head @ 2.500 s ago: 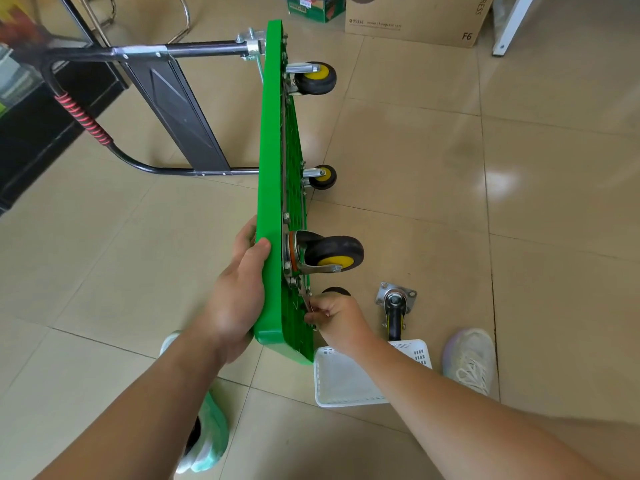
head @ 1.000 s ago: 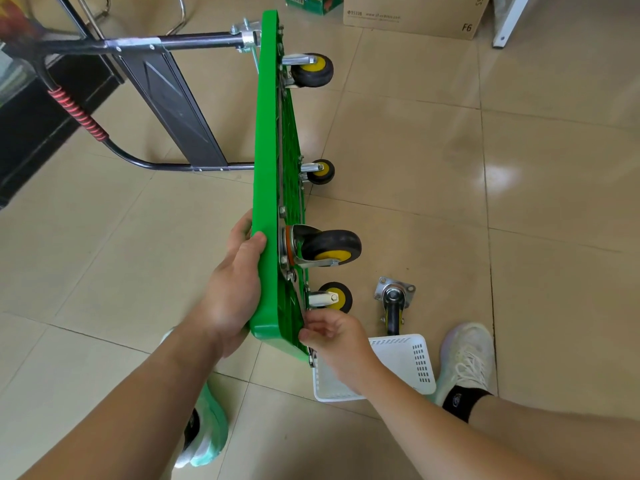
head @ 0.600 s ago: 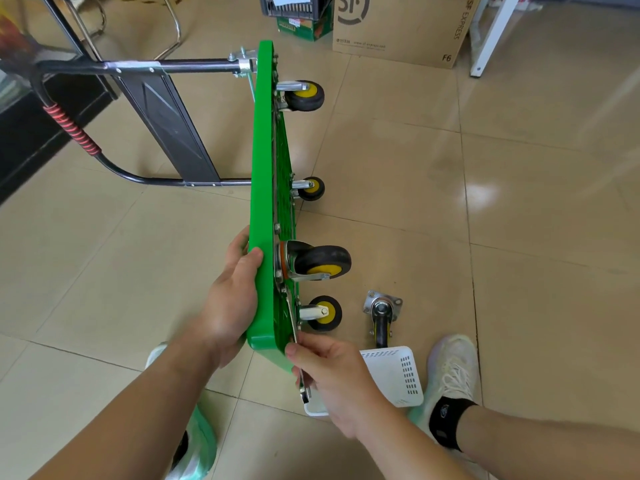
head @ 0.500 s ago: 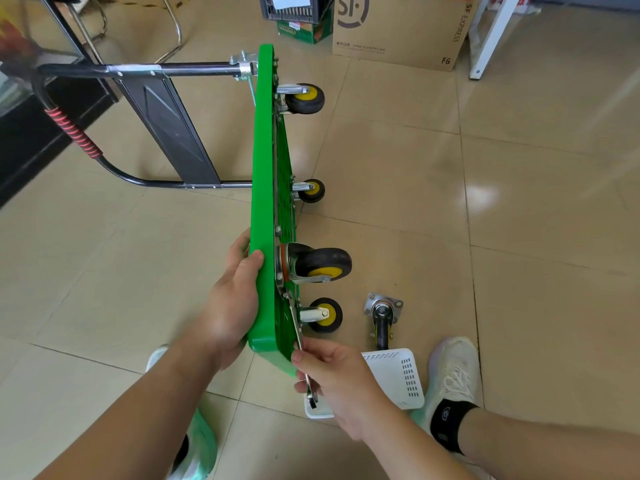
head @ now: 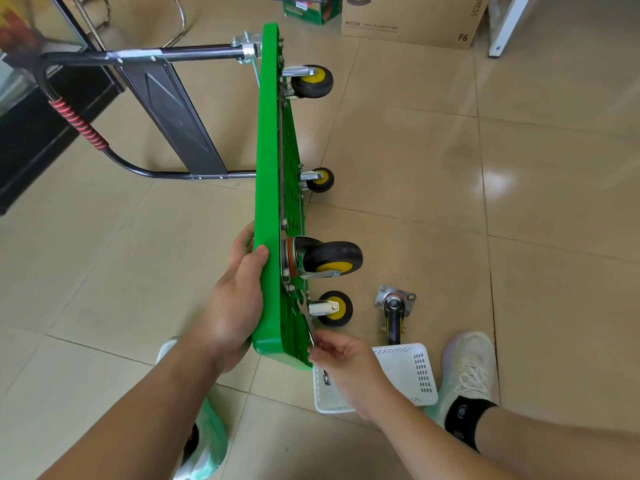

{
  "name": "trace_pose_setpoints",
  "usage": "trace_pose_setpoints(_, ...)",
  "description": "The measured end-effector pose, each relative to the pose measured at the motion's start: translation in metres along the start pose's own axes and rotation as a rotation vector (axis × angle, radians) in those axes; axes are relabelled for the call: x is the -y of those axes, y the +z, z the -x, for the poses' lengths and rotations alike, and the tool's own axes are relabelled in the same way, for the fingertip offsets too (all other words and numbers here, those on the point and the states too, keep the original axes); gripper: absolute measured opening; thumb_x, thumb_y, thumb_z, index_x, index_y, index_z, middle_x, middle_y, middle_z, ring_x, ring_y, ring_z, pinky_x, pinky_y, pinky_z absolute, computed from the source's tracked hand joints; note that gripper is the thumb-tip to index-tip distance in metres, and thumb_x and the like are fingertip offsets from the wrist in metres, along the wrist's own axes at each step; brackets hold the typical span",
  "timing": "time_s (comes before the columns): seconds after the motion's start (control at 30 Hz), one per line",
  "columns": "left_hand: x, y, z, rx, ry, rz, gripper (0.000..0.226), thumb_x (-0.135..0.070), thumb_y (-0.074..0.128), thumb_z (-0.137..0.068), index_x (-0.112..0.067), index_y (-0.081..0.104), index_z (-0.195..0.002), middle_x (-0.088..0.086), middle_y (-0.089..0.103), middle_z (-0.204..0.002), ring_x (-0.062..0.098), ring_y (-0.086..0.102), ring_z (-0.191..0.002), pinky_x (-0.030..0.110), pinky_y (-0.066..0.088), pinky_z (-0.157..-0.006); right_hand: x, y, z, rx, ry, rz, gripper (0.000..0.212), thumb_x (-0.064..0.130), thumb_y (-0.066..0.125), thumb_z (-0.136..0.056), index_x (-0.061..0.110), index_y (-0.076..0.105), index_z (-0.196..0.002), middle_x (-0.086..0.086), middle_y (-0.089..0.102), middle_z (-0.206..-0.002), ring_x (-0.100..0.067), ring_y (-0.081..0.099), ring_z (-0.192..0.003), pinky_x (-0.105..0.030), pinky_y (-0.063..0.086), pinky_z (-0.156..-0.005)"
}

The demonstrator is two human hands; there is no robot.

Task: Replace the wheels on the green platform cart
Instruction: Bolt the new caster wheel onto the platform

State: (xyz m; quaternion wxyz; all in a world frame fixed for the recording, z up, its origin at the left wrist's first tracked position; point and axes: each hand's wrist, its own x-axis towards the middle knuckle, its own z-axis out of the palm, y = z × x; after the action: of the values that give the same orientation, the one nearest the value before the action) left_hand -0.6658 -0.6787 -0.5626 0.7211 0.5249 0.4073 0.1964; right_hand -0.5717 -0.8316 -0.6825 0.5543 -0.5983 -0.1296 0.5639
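Note:
The green platform cart (head: 268,188) stands on its long edge on the tiled floor, its underside facing right. My left hand (head: 239,296) grips its near top edge. Several black wheels with yellow hubs stick out to the right, the largest being a swivel caster (head: 329,259) near my hands. A thin metal wrench (head: 306,318) lies along the underside below that caster, and my right hand (head: 343,367) pinches its lower end. A loose caster (head: 394,311) with a metal mounting plate lies on the floor to the right.
A white perforated basket (head: 412,370) sits on the floor under my right hand. My shoes (head: 467,372) flank it. The cart's black folding handle (head: 138,109) extends left. A cardboard box (head: 412,19) and a white table leg (head: 505,26) stand at the back.
My right hand has slid down from beside the caster to the cart's lower corner, taking the wrench's end with it. My left hand keeps its grip on the cart's edge.

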Motion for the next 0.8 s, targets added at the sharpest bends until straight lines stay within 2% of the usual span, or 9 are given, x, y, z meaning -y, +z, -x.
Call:
trace_pose_setpoints(0.1,0.001,-0.001,-0.001,0.003,0.010,0.014,0.036,-0.048,0.040,-0.097,-0.063,0.051,-0.128,0.013,0.072,-0.116,0.045,0.070,-0.105,0.066,0.059,-0.083,0.001,-0.003,-0.015,-0.007,-0.025,-0.017,0.032,-0.013,0.064,-0.091,0.004,0.072,-0.117,-0.023,0.072,-0.117,-0.015,0.067,-0.098,-0.023,0.055,-0.092)
trace_pose_setpoints(0.17,0.001,-0.001,-0.001,0.008,0.013,0.023,0.037,-0.047,0.040,-0.097,-0.061,0.050,-0.130,0.013,0.072,-0.117,0.046,0.070,-0.106,0.067,0.058,-0.083,0.002,-0.004,-0.023,-0.001,-0.044,0.004,0.033,-0.014,0.063,-0.090,0.005,0.072,-0.116,-0.021,0.072,-0.115,-0.013,0.067,-0.095,-0.020,0.055,-0.086)
trace_pose_setpoints(0.23,0.001,-0.001,0.000,0.008,0.011,0.027,0.037,-0.047,0.039,-0.097,-0.061,0.050,-0.130,0.013,0.073,-0.116,0.045,0.070,-0.105,0.066,0.059,-0.083,0.002,-0.006,-0.029,0.010,-0.058,0.029,0.035,-0.015,0.063,-0.090,0.008,0.072,-0.114,-0.018,0.074,-0.112,-0.012,0.067,-0.094,-0.020,0.055,-0.087)
trace_pose_setpoints(0.37,0.000,0.000,0.002,0.007,0.004,0.027,0.036,-0.044,0.037,-0.103,-0.060,0.047,-0.134,0.012,0.073,-0.116,0.043,0.071,-0.104,0.064,0.060,-0.082,0.005,-0.007,-0.042,0.029,-0.066,0.081,0.036,-0.013,0.065,-0.089,0.005,0.071,-0.120,-0.013,0.074,-0.115,-0.021,0.069,-0.106,-0.037,0.052,-0.105)
trace_pose_setpoints(0.53,-0.001,0.001,0.002,0.000,0.006,0.002,0.036,-0.040,0.030,-0.110,-0.061,0.046,-0.135,0.008,0.074,-0.116,0.039,0.072,-0.104,0.061,0.061,-0.081,0.011,-0.004,-0.046,0.032,-0.094,0.139,0.038,-0.013,0.067,-0.088,0.001,0.068,-0.123,-0.018,0.073,-0.116,-0.023,0.067,-0.104,-0.048,0.049,-0.109)
trace_pose_setpoints(0.6,-0.001,0.001,0.003,-0.002,0.005,-0.003,0.035,-0.042,0.031,-0.109,-0.062,0.046,-0.135,0.008,0.074,-0.115,0.038,0.073,-0.103,0.061,0.061,-0.082,0.014,-0.002,-0.038,0.039,-0.089,0.146,0.039,-0.013,0.067,-0.088,0.006,0.070,-0.121,-0.017,0.073,-0.116,-0.023,0.068,-0.104,-0.049,0.050,-0.108)
trace_pose_setpoints(0.7,-0.002,0.001,0.003,-0.011,0.012,-0.010,0.036,-0.045,0.034,-0.104,-0.061,0.047,-0.134,0.008,0.074,-0.115,0.039,0.072,-0.104,0.061,0.061,-0.083,0.019,0.000,-0.017,0.054,-0.079,0.146,0.035,-0.011,0.068,-0.088,0.010,0.074,-0.115,-0.015,0.075,-0.112,-0.024,0.069,-0.101,-0.048,0.053,-0.103)
trace_pose_setpoints(0.77,-0.003,0.001,0.003,-0.013,0.018,-0.011,0.038,-0.047,0.037,-0.099,-0.060,0.048,-0.133,0.010,0.074,-0.115,0.041,0.071,-0.104,0.063,0.060,-0.083,0.026,0.003,-0.001,0.078,-0.043,0.143,0.028,-0.006,0.069,-0.090,0.013,0.078,-0.110,-0.015,0.077,-0.101,-0.024,0.069,-0.086,-0.046,0.059,-0.089)
trace_pose_setpoints(0.8,-0.003,0.002,0.003,-0.015,0.018,-0.013,0.039,-0.048,0.038,-0.097,-0.061,0.048,-0.132,0.010,0.073,-0.114,0.042,0.071,-0.105,0.063,0.060,-0.084,0.030,0.005,0.008,0.091,-0.022,0.125,0.024,-0.002,0.070,-0.090,0.013,0.079,-0.107,-0.012,0.077,-0.093,-0.022,0.068,-0.078,-0.040,0.060,-0.078)
